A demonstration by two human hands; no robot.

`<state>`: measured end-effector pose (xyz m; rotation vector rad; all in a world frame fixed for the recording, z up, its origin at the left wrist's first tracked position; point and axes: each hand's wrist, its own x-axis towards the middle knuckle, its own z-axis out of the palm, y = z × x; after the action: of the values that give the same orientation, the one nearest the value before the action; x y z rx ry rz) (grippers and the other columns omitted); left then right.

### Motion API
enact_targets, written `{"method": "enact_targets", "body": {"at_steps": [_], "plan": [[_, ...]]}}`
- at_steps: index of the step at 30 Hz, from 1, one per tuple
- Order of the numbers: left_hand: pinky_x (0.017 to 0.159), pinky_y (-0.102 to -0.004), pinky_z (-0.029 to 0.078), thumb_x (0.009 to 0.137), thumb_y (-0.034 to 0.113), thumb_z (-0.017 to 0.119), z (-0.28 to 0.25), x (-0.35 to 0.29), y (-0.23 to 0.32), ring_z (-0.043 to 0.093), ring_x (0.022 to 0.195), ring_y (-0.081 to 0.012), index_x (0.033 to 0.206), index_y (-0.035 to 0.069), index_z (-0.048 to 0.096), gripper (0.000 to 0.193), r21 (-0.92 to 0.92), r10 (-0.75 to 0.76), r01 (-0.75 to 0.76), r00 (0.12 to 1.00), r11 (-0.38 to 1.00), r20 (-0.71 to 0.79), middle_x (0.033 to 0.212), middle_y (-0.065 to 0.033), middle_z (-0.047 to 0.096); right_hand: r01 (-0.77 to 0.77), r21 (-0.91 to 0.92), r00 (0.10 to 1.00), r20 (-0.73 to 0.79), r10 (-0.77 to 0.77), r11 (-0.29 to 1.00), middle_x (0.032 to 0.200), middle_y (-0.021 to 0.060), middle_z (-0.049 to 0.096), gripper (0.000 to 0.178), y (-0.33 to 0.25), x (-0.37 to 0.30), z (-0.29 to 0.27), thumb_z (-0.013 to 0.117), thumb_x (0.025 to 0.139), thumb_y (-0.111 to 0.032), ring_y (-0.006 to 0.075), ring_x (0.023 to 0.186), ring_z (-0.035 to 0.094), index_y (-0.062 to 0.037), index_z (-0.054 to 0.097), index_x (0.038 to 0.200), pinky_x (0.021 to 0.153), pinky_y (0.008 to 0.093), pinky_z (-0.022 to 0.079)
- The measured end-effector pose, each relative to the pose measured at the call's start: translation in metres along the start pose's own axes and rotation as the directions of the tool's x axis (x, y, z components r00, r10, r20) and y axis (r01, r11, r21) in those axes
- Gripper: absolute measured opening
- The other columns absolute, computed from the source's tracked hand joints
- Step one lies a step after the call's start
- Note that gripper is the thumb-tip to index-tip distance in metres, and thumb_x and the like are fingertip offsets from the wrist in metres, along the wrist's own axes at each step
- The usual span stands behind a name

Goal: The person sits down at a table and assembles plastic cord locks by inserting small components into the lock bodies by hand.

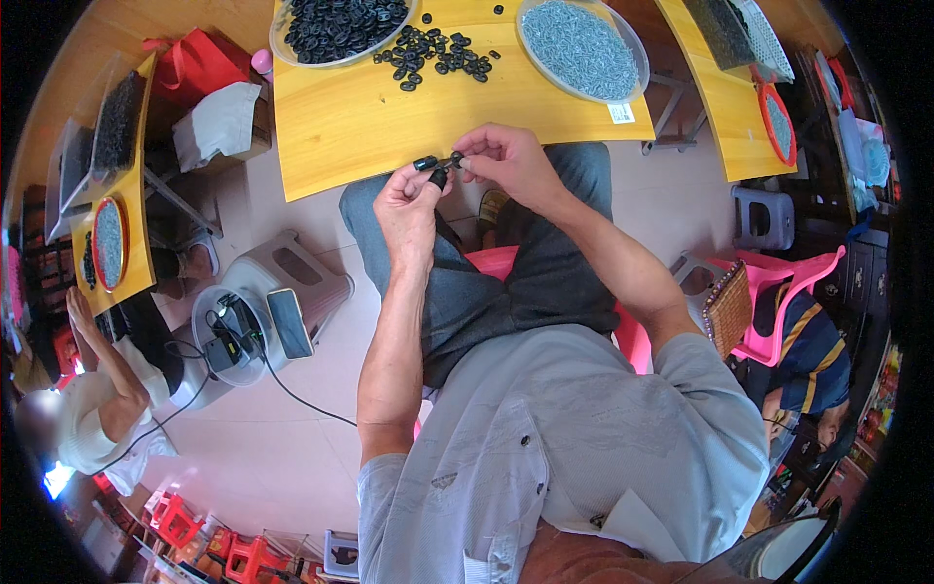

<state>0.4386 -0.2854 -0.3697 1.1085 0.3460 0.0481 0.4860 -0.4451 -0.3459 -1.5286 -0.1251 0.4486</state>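
The small black rings are held just off the near edge of the yellow surface, above the person's lap, pinched between both hands. The left hand is closed round one black piece, thumb and forefinger gripping it from below. The right hand is closed too, its fingertips nipping a second ring against a thin part that I cannot make out clearly. The two pieces touch end to end between the hands.

To do this step well, it looks wise to keep the left hand steady as the anchor and let the right fingertips do the turning or pressing, with the pieces lined up straight so they seat without slipping. Working close over the lap means a dropped piece could fall to the floor; holding nearer the surface would be safer.

Beyond the hands, on the surface, a loose scatter of black rings lies near its far side. Left of that scatter sits a round tray of black rings; right of it, a round tray of small grey parts.
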Motion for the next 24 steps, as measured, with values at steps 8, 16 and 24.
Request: {"method": "enact_targets", "body": {"at_steps": [8, 16, 24], "plan": [[0.073, -0.0207, 0.05, 0.085, -0.009, 0.057, 0.0, -0.001, 0.0, 0.064, 0.075, -0.0096, 0.1, -0.004, 0.064, 0.017, 0.062, -0.004, 0.002, 0.999, 0.998, 0.035, 0.085, -0.0085, 0.07, 0.037, 0.007, 0.998, 0.046, -0.037, 0.999, 0.085, 0.0049, 0.068, 0.019, 0.002, 0.002, 0.005, 0.06, 0.088, -0.003, 0.0096, 0.074, 0.064, 0.0021, 0.063, 0.106, 0.066, 0.022, 0.05], [0.07, -0.021, 0.051, 0.085, -0.008, 0.056, 0.005, -0.005, 0.009, 0.065, 0.076, -0.0106, 0.097, -0.006, 0.064, 0.015, 0.034, -0.058, 0.057, 0.998, 0.998, 0.014, 0.086, -0.0098, 0.07, 0.006, -0.034, 1.0, 0.028, -0.005, 0.999, 0.084, 0.0054, 0.068, 0.018, -0.002, 0.0, 0.005, 0.06, 0.087, -0.003, 0.0099, 0.072, 0.064, 0.0028, 0.063, 0.104, 0.066, 0.0226, 0.051], [0.068, -0.0241, 0.053, 0.083, -0.008, 0.052, -0.001, -0.002, -0.001, 0.066, 0.075, -0.0145, 0.097, -0.006, 0.065, 0.019, 0.082, -0.015, 0.014, 1.0, 0.997, 0.012, 0.088, -0.0113, 0.07, 0.051, 0.004, 0.998, 0.027, -0.051, 0.999, 0.082, 0.0096, 0.069, 0.018, 0.003, 0.002, 0.009, 0.059, 0.085, -0.001, 0.0138, 0.072, 0.067, 0.006, 0.062, 0.101, 0.067, 0.0254, 0.054]]}}
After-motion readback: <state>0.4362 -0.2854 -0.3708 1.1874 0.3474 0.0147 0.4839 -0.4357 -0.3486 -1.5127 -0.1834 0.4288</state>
